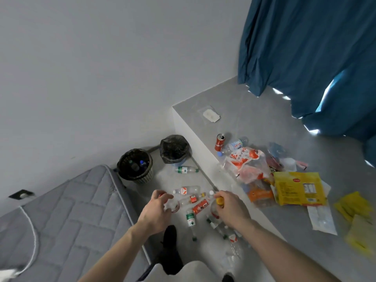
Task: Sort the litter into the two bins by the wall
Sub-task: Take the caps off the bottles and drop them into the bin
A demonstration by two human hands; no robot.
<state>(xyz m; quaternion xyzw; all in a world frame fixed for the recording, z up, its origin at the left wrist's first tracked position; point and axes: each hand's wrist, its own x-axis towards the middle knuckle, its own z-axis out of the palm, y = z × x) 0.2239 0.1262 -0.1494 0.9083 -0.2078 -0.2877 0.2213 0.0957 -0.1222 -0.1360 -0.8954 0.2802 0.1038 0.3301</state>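
Observation:
Two bins lined with black bags stand by the wall: the left bin [135, 166] has bottles inside, the right bin [174, 148] looks darker inside. My left hand [156, 210] grips a clear plastic bottle with a red label [173, 206]. My right hand [230, 206] holds a clear bottle with a yellow cap [219, 201]. Several plastic bottles [187, 190] and a red can [200, 207] lie on the floor between my hands and the bins. Another bottle with a green label [186, 169] lies close to the bins.
A raised grey platform [254, 110] at the right carries a red can [220, 141], a bottle, plastic bags [247, 163] and yellow wrappers [298, 188]. A grey mattress [67, 212] fills the left. A blue curtain [305, 47] hangs at the back right. My black sock [171, 251] is below.

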